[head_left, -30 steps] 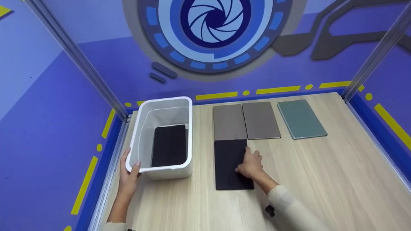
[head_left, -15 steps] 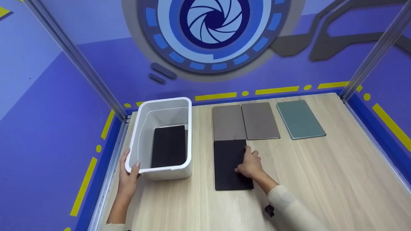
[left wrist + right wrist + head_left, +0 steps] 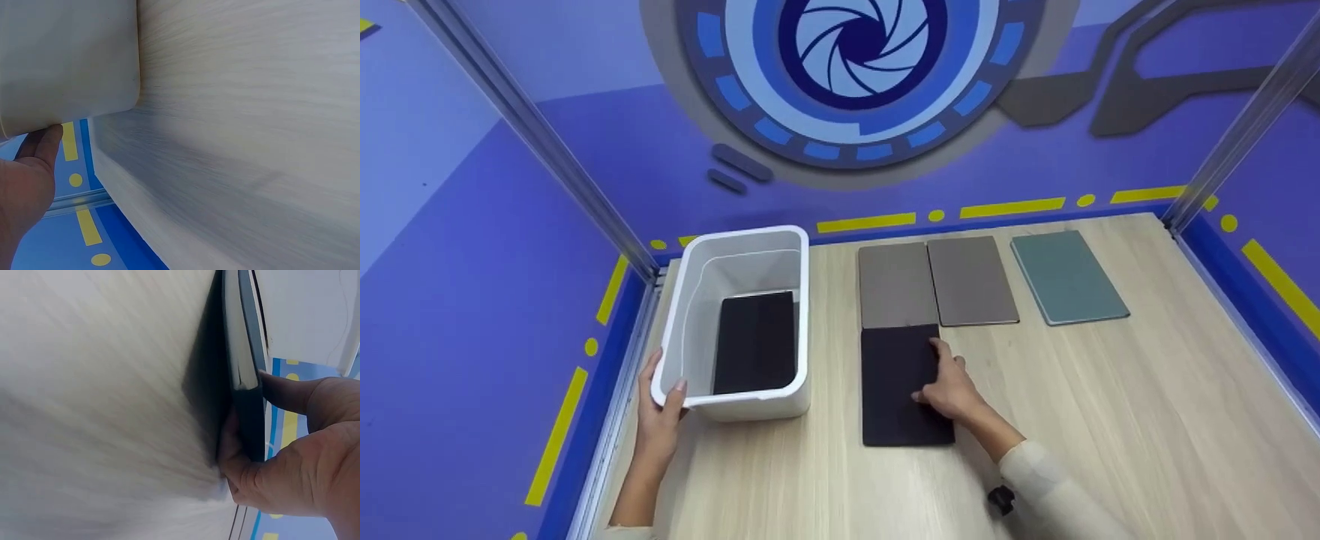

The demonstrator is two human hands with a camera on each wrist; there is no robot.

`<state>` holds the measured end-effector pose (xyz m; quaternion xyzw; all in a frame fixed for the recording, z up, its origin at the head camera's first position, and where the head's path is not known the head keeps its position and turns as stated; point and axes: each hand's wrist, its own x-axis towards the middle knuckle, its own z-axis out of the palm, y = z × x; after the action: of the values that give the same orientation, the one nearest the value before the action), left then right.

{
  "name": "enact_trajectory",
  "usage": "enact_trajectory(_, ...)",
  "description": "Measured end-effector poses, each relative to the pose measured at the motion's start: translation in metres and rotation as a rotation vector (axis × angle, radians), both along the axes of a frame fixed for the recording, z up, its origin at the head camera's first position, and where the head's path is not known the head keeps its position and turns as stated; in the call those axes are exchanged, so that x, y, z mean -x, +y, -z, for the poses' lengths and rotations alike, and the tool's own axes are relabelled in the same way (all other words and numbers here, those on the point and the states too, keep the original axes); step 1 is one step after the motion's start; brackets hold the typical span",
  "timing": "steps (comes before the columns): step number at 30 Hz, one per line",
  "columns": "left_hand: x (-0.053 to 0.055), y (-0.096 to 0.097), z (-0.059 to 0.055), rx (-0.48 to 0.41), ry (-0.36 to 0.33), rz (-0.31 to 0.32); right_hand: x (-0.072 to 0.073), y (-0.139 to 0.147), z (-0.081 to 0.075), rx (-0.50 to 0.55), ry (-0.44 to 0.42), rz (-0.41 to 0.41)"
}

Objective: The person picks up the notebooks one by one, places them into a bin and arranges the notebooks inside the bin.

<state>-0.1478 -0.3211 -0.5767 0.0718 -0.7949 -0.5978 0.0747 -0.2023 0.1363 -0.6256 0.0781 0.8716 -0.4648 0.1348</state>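
Right of the white bin [image 3: 757, 408], the right hand [image 3: 955, 388] pinches the black notebook [image 3: 896, 390] by one edge, a lopsided hold that could let it tip or slip, while the left hand [image 3: 658, 420] grips the bin's near-left corner.

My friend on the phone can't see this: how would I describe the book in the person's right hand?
Start at the white bin and look right to two grey-brown books. On the near side of the left one is the black book, pinched by the right hand. Its black cover sets it apart; the other black item lies inside the bin.
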Motion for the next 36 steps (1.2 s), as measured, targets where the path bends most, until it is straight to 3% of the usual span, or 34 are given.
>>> enact_trajectory(10,0.002,0.000,-0.001,-0.013,-0.010,0.008,0.010,0.023,-0.002,0.215,-0.053,-0.049)
enact_trajectory(36,0.000,-0.001,0.001,-0.006,-0.014,-0.006,0.015,0.032,0.004,0.253,-0.073,-0.086)
